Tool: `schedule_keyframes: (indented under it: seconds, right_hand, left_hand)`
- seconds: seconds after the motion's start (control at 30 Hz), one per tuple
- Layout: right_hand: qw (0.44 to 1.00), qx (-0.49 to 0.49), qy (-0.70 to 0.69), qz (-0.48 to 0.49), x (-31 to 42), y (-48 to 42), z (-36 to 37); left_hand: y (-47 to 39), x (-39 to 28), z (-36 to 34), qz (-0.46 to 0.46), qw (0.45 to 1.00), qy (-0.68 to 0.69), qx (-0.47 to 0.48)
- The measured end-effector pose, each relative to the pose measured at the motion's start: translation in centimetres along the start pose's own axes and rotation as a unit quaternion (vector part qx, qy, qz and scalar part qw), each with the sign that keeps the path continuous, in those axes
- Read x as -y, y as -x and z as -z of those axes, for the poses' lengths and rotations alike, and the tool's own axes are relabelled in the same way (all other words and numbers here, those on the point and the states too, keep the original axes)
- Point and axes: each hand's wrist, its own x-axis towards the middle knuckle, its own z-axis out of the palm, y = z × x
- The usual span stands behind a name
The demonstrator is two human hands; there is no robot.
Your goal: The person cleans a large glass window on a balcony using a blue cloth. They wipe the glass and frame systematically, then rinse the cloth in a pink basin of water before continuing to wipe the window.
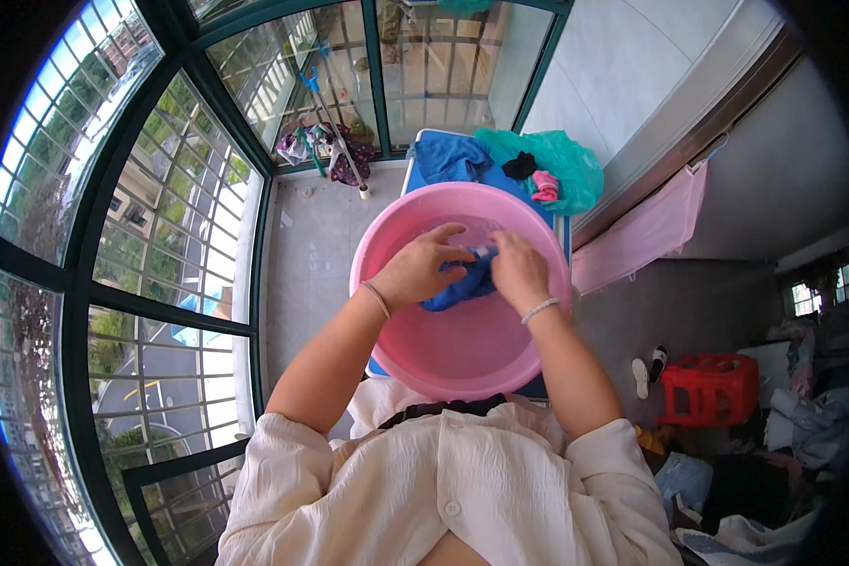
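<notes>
A blue cloth (460, 285) lies wet in a large pink plastic basin (460, 382) of water. Over its left side is my left hand (424, 263), fingers spread and curved, the fingertips near the cloth; whether they touch it is unclear. My right hand (520, 269) is at the cloth's right end, with its fingers bent down and closed on the blue fabric. Part of the cloth is hidden beneath both hands. Behind the basin, a blue towel (453, 157), a black cloth (519, 165) and a pink striped cloth (545, 185) rest beside and on a green plastic bag (584, 173).
The basin stands on a blue-topped table (414, 180). Barred windows run along the left. A pole (343, 148) leans near hanging cloths at the back. On the right are a pink cloth on a hanger (637, 226), a red plastic stool (711, 389), shoes (640, 377) and piled clothes (813, 424).
</notes>
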Motion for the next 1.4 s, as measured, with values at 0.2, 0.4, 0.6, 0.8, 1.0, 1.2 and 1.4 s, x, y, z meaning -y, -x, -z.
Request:
schedule_keyframes:
  seconds: [0.2,0.4,0.6,0.8,1.0,1.2,1.4]
  right_hand:
    - [0.930,0.359,0.003,0.079,3.2,0.5,-1.3]
    - [0.853,0.490,0.132,0.122,1.0,2.5,-5.2]
    - [0.970,0.221,0.038,0.094,1.3,1.6,-4.9]
    - [0.961,0.258,0.093,0.026,-0.1,1.6,-5.7]
    - [0.995,-0.016,-0.097,0.021,0.0,-0.4,-1.7]
    - [0.900,-0.175,-0.400,0.002,0.7,-3.9,6.0]
    - [0.947,-0.143,-0.255,0.131,-1.1,-3.2,8.8]
  left_hand:
    - [0.9,3.2,-2.1,0.175,0.981,-0.069,-0.043]
    - [2.6,6.5,-7.1,0.151,0.956,-0.180,0.177]
    - [2.7,7.0,-7.9,0.250,0.918,-0.162,0.263]
    - [1.5,4.8,-3.5,0.170,0.985,0.022,0.029]
    - [-0.4,0.3,1.1,0.074,0.991,0.080,-0.078]
    - [-2.5,-4.5,5.6,0.068,0.974,0.130,-0.174]
    - [-2.3,-5.5,5.9,-0.045,0.986,0.038,-0.156]
